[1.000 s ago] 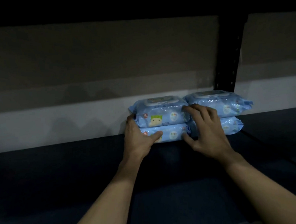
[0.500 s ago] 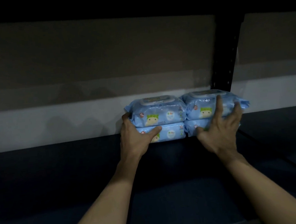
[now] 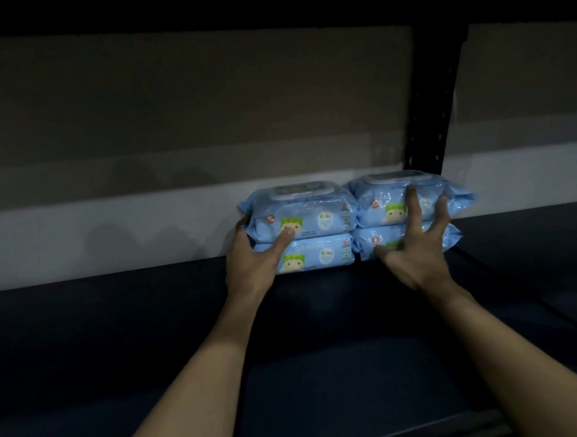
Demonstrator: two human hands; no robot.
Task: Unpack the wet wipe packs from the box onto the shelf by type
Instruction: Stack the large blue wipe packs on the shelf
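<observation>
Since the earlier frame, both hands had barely shifted. Left hand (image 3: pixel 253 267) gripped the left stack (image 3: pixel 310 232) of wipe packs, fingers round its left end, thumb on front. Right hand (image 3: pixel 415 250), fingers spread straight, pressed the right stack (image 3: pixel 378 208). Both stacks touched, far on the shelf (image 3: pixel 117 332).

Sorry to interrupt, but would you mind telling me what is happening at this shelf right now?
A person is arranging blue baby wet wipe packs at the back of a dark shelf. Four packs sit in two stacks of two, side by side and touching. The left hand holds the left stack at its left end, thumb on the front. The right hand presses spread fingers against the front of the right stack. The box is not in view.
</observation>
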